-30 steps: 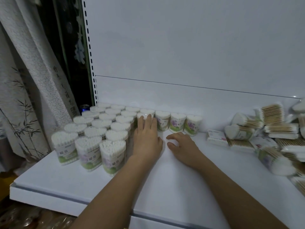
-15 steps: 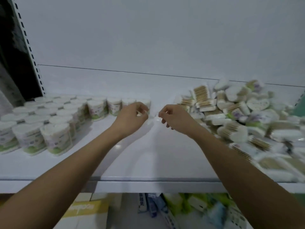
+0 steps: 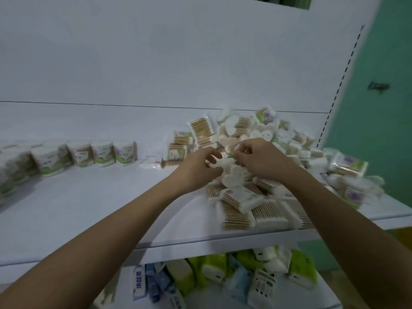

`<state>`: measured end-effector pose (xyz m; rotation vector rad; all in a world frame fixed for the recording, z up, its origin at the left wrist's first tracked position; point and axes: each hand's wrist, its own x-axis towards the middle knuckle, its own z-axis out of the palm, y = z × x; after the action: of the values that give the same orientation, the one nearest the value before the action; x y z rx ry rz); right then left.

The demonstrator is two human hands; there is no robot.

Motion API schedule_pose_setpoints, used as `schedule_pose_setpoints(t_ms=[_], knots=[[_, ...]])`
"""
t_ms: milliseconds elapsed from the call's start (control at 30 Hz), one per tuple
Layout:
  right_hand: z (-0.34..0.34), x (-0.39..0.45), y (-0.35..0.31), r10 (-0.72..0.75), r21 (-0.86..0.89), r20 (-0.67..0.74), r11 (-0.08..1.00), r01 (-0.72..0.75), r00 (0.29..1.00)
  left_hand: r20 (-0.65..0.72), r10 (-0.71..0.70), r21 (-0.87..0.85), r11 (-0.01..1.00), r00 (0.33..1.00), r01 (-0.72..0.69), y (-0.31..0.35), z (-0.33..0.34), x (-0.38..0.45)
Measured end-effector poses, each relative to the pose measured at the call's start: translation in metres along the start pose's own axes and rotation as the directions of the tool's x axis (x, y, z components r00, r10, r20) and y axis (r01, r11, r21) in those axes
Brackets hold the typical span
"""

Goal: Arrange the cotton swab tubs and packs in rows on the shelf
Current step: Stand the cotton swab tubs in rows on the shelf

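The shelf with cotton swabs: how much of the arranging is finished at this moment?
Done: a row of tubs stands upright along the back wall at the left of the shelf. In hand: the left hand and right hand reach into the loose pile; blur hides whether either grips something. Left: that pile of tubs and packs, most of the stock in view, lies unsorted.
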<state>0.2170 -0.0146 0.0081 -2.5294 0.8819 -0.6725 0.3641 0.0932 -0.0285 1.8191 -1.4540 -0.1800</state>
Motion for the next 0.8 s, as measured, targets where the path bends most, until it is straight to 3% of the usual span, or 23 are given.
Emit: schedule_pose_setpoints(t_ms=[167,267,367,633,800], knots=[[-0.007,-0.011,0.028,-0.016,-0.059,-0.007,0.998,0.016,1.0,0.038,0.067,0.064,0.996,0.997,-0.07,0.015,0.038,0.013],[-0.005,-0.015,0.038,-0.02,-0.076,0.016,0.997,0.021,1.0,0.042,0.034,0.11,0.993,0.999,-0.039,0.018,0.055,0.017],[-0.002,-0.021,0.045,-0.016,-0.04,0.024,0.999,0.017,1.0,-0.032,0.021,0.143,0.99,0.999,-0.016,0.018,0.066,0.018],[0.009,-0.027,0.054,-0.037,0.229,-0.109,0.971,0.062,0.993,-0.249,0.042,-0.064,0.996,0.968,-0.06,0.013,0.036,0.01],[0.016,-0.016,0.037,-0.078,0.448,0.02,0.892,0.061,0.997,-0.22,-0.107,-0.387,0.922,0.97,0.014,0.009,0.002,-0.004]])
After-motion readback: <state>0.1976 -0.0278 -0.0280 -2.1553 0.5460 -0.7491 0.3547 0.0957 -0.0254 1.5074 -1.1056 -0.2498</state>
